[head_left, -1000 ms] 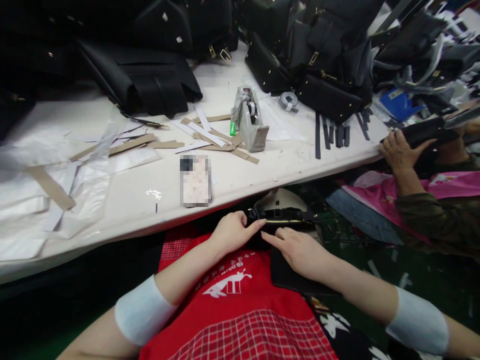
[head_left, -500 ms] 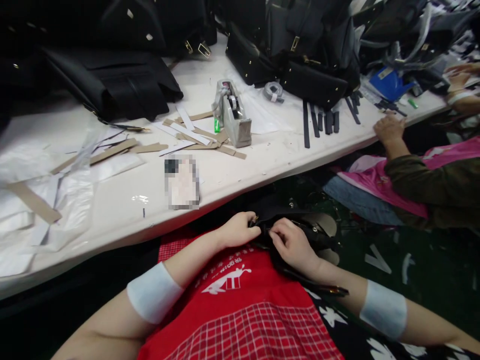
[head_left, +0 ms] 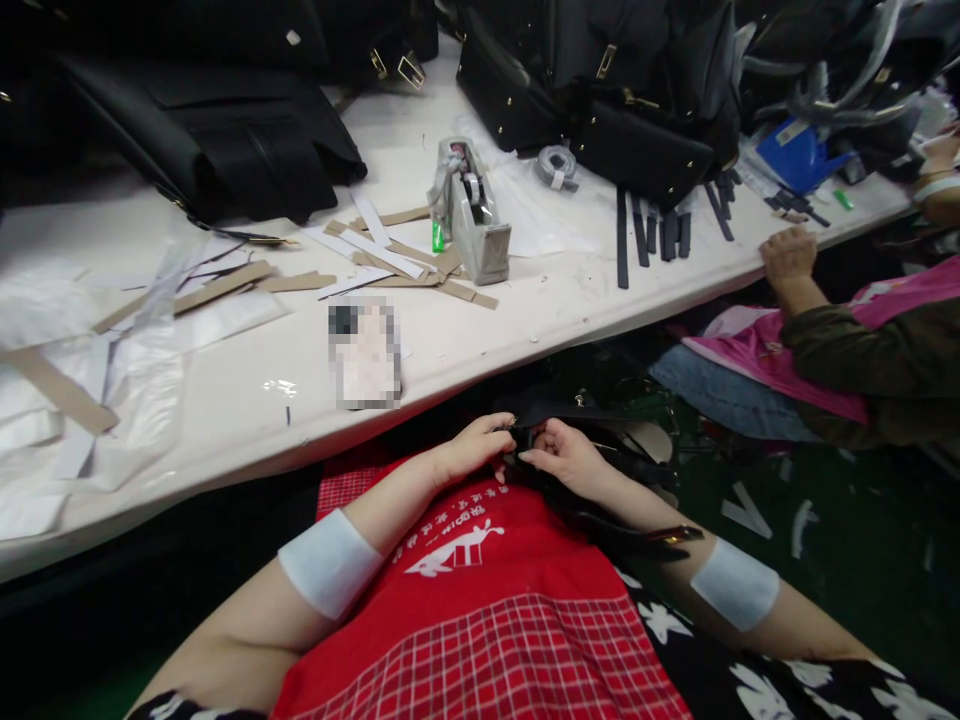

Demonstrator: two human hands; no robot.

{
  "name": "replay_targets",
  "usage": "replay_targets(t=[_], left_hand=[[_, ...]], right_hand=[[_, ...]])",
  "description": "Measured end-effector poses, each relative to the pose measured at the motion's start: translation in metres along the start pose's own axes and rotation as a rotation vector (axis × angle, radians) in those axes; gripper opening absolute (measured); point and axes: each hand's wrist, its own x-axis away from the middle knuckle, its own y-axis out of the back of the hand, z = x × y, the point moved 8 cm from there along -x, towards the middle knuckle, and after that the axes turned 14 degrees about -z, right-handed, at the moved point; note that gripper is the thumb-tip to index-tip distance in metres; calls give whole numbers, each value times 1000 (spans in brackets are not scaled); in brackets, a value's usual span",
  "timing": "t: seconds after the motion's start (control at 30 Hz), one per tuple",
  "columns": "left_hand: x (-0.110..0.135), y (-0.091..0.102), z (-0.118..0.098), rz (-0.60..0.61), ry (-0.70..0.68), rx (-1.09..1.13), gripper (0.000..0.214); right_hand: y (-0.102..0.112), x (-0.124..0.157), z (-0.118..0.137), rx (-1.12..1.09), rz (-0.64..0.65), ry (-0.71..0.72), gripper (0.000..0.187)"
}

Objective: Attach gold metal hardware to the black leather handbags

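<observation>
On my lap, below the table edge, lies a black handbag [head_left: 622,425] with gold-coloured metal fittings. My left hand [head_left: 476,447] is closed on the bag's near left part, thumb and fingers pinching black material by a small gold fitting. Close beside it, my right hand [head_left: 566,458] is also closed, its fingertips gripping a black piece of the bag. A black strap with a gold end [head_left: 671,538] crosses my right forearm. The dark material between the hands is hard to make out. My red apron [head_left: 480,540] lies beneath the bag.
On the white table [head_left: 555,335] stand a tape dispenser [head_left: 480,215], a phone-like object [head_left: 365,355], cardboard strips [head_left: 225,288], black strips [head_left: 622,240] and a grey roll [head_left: 556,168]. Black bags [head_left: 645,145] line the back. A co-worker's hand [head_left: 789,255] rests at the table edge, right.
My right hand has turned and shifted slightly left and up, its fingers now curled closer to my left hand. My left hand keeps its hold on the bag. The view has tilted slightly.
</observation>
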Motion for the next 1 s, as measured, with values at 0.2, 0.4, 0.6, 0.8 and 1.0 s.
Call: replay_targets(t=[0.2, 0.4, 0.6, 0.8, 1.0], left_hand=[[-4, 4, -3, -44, -64, -63, 19], [0, 11, -11, -156, -123, -220, 9], [12, 33, -39, -398, -303, -803, 41], [12, 34, -36, -356, -328, -857, 43], [12, 29, -36, -363, -340, -879, 43]], right_hand=[[5, 10, 14, 165, -253, 193, 18], [-11, 12, 26, 314, -120, 300, 16], [9, 14, 34, 330, -215, 351, 24], [19, 9, 37, 401, -241, 352, 28], [2, 8, 54, 871, -205, 421, 26]])
